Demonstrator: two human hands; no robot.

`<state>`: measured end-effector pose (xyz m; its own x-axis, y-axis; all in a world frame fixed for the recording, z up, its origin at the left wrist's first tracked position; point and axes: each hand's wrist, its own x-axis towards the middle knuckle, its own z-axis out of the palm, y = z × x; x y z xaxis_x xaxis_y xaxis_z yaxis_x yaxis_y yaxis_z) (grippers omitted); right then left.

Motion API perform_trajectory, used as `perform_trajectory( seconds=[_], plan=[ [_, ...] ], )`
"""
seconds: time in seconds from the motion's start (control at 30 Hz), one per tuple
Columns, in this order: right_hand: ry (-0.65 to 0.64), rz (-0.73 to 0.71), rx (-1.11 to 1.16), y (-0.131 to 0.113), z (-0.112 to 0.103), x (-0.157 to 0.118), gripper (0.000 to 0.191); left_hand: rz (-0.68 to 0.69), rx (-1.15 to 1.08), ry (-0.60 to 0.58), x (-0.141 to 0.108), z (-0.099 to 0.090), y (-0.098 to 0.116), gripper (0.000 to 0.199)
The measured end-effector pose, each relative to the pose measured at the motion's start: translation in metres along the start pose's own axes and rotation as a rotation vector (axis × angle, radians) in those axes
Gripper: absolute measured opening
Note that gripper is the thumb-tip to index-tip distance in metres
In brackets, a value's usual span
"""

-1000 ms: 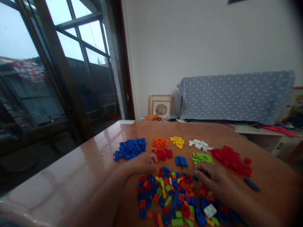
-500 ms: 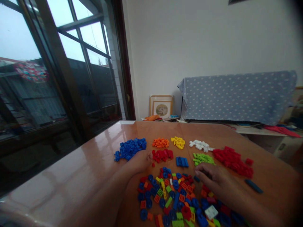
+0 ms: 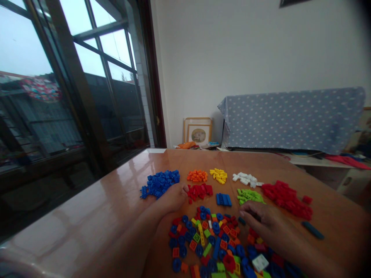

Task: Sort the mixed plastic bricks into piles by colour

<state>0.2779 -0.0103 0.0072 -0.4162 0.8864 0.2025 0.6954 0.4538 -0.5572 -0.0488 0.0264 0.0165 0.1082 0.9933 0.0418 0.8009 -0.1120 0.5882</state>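
Observation:
My left hand (image 3: 176,195) is closed beside the small red pile (image 3: 199,190) and in front of the blue pile (image 3: 160,182); what its fingers hold, if anything, is hidden. My right hand (image 3: 256,212) has curled fingers near the lime green pile (image 3: 248,195), its fingertips close to a small dark blue piece (image 3: 241,221). Whether it grips anything cannot be seen. Mixed bricks (image 3: 203,243) of many colours spread between and below both hands. A flat blue group (image 3: 223,199) lies between the hands.
Orange (image 3: 197,176), yellow (image 3: 218,175) and white (image 3: 246,179) piles line the back of the brown table (image 3: 116,197). A large red pile (image 3: 286,199) and a dark blue bar (image 3: 312,229) lie at the right. Behind stands a cloth-covered object (image 3: 290,119).
The view has shifted very slightly. A small red piece by my left hand now lies closer to the small red pile. Both hands keep nearly the same pose.

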Motion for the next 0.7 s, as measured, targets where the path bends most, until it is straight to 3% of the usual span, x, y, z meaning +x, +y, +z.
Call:
perform_trajectory(
  seconds=[0.13, 0.37, 0.7],
  plan=[
    [-0.001, -0.002, 0.002, -0.001, -0.002, 0.0, 0.03, -0.033, -0.083, 0.104, 0.005, -0.002, -0.01, 0.019],
    [-0.015, 0.007, 0.003, -0.003, -0.002, -0.001, 0.03, -0.056, -0.198, -0.143, 0.001, 0.009, -0.009, 0.02],
    [-0.008, 0.006, -0.002, 0.0, -0.001, -0.001, 0.029, 0.053, -0.066, -0.074, 0.001, 0.009, -0.004, 0.02]
  ],
)
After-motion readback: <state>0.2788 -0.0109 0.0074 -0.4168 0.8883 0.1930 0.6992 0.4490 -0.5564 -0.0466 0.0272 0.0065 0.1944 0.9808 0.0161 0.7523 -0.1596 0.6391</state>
